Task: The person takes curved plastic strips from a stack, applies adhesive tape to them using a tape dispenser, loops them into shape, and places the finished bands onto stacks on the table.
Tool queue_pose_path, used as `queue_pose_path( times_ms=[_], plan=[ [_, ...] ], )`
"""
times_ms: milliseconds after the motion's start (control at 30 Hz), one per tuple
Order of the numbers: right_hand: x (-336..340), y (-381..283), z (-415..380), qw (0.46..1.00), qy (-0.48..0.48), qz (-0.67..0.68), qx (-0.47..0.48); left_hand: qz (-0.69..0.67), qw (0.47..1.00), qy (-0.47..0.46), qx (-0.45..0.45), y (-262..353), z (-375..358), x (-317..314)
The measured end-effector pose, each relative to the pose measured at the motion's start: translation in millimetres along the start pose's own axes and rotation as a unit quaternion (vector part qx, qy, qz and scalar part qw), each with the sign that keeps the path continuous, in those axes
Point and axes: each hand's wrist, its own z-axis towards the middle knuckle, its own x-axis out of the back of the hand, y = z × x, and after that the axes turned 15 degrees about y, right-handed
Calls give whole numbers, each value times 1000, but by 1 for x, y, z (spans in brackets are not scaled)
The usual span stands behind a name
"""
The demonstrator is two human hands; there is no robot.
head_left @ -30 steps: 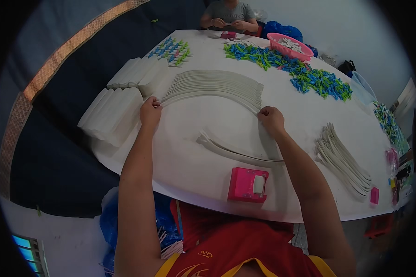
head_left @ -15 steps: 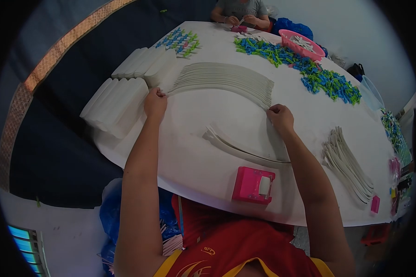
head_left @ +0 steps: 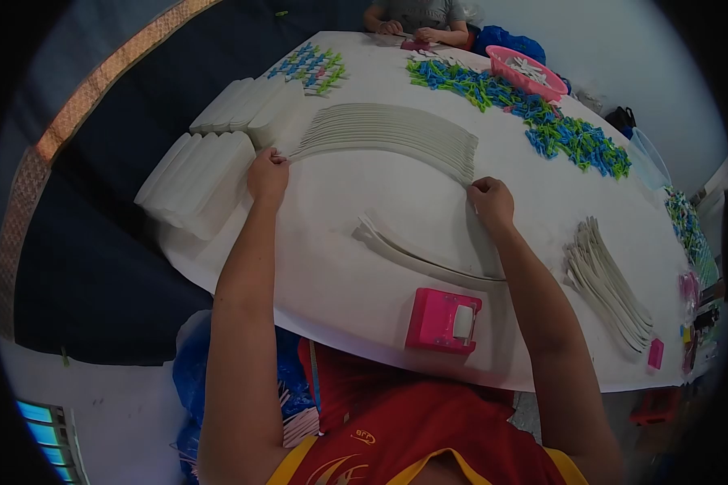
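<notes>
A row of long pale grey curved strips [head_left: 388, 125] lies side by side across the white table. My left hand [head_left: 268, 174] pinches the left end of the nearest strip, fingers closed. At that strip's right end, my right hand [head_left: 491, 200] has thumb and fingers closed on the tip. The fingertips hide both ends. Between me and the row lie a couple of loose curved strips [head_left: 429, 263], their right ends close to my right forearm. A pink tape dispenser [head_left: 441, 322] with a white roll stands by the table's near edge.
Clear plastic cases [head_left: 198, 174] stand at the left edge. More pale strips [head_left: 607, 283] are bunched at right. Blue and green clips [head_left: 574, 141] are heaped toward the back, beside a pink basket [head_left: 526, 73]. A co-worker [head_left: 421, 20] sits at the far end.
Both my hands stay at the strip's ends, with hardly any movement. The whole view has shifted slightly. The co-worker's hands have moved a little apart.
</notes>
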Motion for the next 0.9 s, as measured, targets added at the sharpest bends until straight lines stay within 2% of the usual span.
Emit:
queue_pose_path(
  times_ms=[133,233,900],
  plan=[
    [-4,3,-1,998,46,-11,32,11,1000,7,-3,2,-2,1],
    [-2,-1,0,1000,17,-8,-7,3,1000,6,-4,2,-2,0],
    [-1,-4,-6,996,68,-30,43,9,1000,10,-23,-2,-1,-1]
  ],
)
